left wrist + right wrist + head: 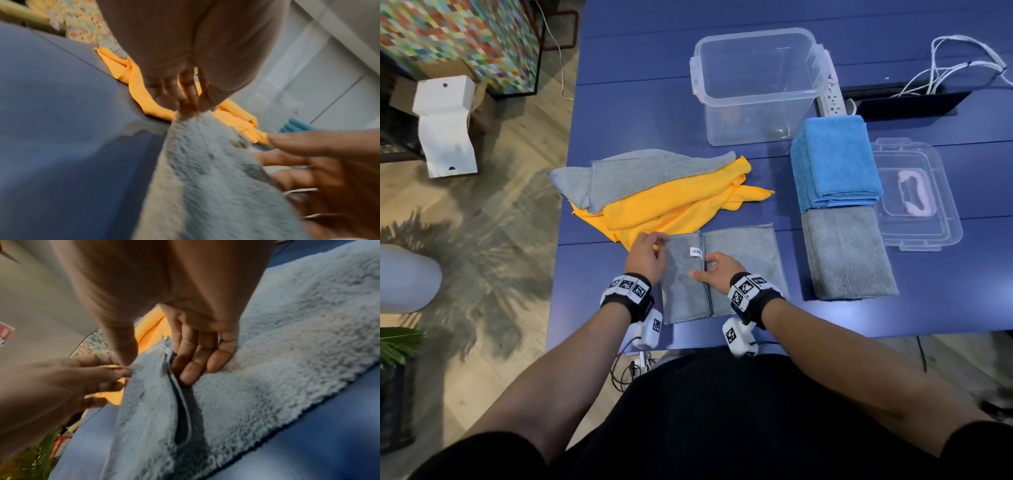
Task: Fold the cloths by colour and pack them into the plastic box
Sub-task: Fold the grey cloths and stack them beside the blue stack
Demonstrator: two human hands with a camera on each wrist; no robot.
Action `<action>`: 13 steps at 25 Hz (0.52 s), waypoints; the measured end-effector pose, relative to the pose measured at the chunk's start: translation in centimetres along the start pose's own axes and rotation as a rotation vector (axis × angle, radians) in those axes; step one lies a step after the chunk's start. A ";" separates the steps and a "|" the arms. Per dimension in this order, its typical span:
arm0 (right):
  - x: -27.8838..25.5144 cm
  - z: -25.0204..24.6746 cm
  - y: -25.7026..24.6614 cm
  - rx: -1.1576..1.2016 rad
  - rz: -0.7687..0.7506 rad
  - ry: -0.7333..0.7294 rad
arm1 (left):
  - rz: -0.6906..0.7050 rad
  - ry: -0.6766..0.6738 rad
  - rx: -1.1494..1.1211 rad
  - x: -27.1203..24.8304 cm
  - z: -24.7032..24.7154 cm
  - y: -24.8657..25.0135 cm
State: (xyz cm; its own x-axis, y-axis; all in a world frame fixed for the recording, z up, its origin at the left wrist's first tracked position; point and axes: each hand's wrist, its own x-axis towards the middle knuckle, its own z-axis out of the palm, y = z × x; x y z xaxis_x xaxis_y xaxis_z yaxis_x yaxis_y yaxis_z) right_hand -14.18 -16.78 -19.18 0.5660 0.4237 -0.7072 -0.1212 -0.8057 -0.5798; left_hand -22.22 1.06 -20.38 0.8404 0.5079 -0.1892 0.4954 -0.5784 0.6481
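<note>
A grey cloth point(743, 260) lies near the table's front edge, its left part turned over as a flap with a white label. My left hand point(659, 245) pinches the flap's far left corner point(187, 112). My right hand point(703, 270) holds the flap's free edge, thumb on top and fingers point(195, 360) tucked under the hem. Loose yellow cloths point(671, 205) and another grey cloth point(640, 174) are heaped just beyond. At the right are a folded blue stack point(835, 161) and a folded grey stack point(849, 253). The clear plastic box point(700, 78) stands at the back with nothing in it.
The box's clear lid point(917, 219) lies right of the folded stacks. A white power strip point(832, 99) and white cables point(955, 65) sit behind them. The blue table point(637, 102) ends at the left over wooden floor, where white cardboard point(445, 126) stands.
</note>
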 end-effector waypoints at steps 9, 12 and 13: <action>-0.8 0.2 -0.3 -0.216 -0.030 0.264 | -0.082 -0.218 0.304 3.5 0.0 -0.1; -1.3 0.1 -0.4 -0.417 -0.136 0.156 | -0.208 -0.208 0.217 2.7 0.1 0.2; -1.4 0.1 -0.4 -0.447 -0.140 0.084 | -0.230 -0.244 0.206 2.6 0.4 0.2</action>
State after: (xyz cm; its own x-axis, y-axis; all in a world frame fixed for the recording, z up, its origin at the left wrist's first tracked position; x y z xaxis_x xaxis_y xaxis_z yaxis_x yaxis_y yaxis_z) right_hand -15.00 -17.00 -18.01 0.6182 0.5211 -0.5884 0.3136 -0.8500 -0.4233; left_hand -19.89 2.06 -21.03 0.7176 0.4864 -0.4985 0.6897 -0.5956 0.4118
